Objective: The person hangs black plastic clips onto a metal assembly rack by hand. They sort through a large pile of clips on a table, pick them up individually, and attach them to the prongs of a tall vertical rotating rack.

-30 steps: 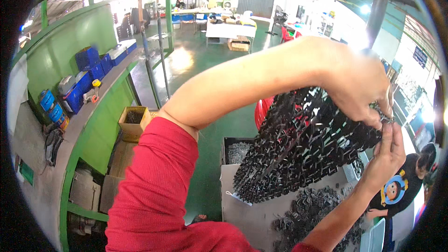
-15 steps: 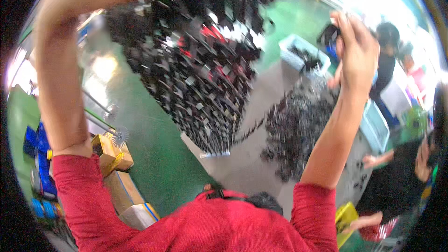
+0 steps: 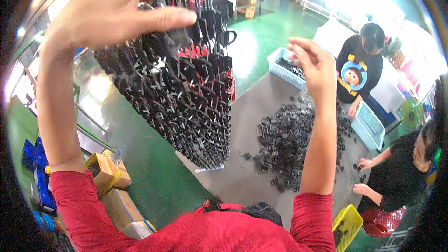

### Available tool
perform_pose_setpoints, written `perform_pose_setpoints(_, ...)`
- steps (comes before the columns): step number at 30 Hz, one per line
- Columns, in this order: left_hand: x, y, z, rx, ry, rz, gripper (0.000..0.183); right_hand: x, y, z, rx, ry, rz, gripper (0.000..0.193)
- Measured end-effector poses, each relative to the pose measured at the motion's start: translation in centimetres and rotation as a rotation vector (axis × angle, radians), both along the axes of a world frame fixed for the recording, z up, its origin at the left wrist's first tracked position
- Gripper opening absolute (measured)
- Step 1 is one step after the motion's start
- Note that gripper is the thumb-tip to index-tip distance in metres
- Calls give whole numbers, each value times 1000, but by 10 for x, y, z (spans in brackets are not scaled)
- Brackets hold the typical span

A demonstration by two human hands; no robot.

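Now | right hand (image 3: 318,67) drawn off hanging parts (image 3: 172,93), 2 o'clock, hold unclear | left hand (image 3: 112,16) spread wide, 10 o'clock | seemingly one-handed work

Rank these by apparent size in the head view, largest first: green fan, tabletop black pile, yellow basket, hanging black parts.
1. Hanging black parts
2. Tabletop black pile
3. Yellow basket
4. Green fan

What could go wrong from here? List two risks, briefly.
The bare left hand, close to the hanging cluster of small black parts, could snag it and shake parts loose. Strays from the loose heap of small black pieces might be knocked off the grey tabletop onto the green floor.
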State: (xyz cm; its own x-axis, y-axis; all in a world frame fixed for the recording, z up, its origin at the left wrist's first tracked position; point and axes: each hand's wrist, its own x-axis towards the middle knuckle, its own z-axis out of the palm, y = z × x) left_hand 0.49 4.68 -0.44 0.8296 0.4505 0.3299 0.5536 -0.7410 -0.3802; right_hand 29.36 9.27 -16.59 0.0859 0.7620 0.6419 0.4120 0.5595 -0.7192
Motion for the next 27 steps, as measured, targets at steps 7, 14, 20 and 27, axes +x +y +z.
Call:
perform_pose_setpoints(7,-20,-10,-5,-249,-184,51,61,-113,-11,57,225,154,372,22)
perform_pose_setpoints(14,-19,-5,-7,-96,-163,-52,44,-109,2,67,35,85,486,22)
perform_pose_setpoints(20,-19,-8,-3,-132,-174,-64,44,-117,31,54,-158,464,1211,25)
perform_pose_setpoints(27,-22,-5,-5,-195,-185,-97,48,-133,36,45,-195,713,1687,20)
